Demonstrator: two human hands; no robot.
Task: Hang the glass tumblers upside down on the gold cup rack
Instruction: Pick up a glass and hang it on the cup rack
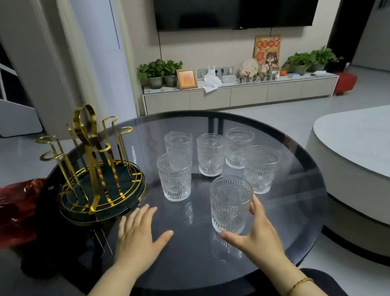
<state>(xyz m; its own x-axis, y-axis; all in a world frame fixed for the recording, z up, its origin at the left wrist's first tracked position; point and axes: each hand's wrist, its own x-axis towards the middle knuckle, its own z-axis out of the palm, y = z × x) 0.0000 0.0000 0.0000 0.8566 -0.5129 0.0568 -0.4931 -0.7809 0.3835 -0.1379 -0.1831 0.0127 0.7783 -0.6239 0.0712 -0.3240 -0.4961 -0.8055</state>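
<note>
- My right hand [253, 230] is spread wide around the nearest tumbler [232, 204], thumb under its base side and fingers at its far side. It is cupped close but I cannot tell whether it has closed on the glass.
- That tumbler stands upright, mouth up, on the dark glass surface [297, 203], well to the right of the gold cup rack [94, 167]. I judge I chose it because it is the closest to me and clear of the others.
- My left hand [139, 238] lies flat and open on the surface, fingers splayed, holding nothing, just in front of the rack's base. There it can brace me or steady the rack.
- Five more tumblers [211, 154] stand upright in a loose cluster to the right of the rack, some almost touching.
- Every peg on the rack is bare, so no glass is hung yet.
- The pegs lean outward, so each glass must be turned over before it slips down over one.
- The embossed glass looks grippy but heavy.
</note>
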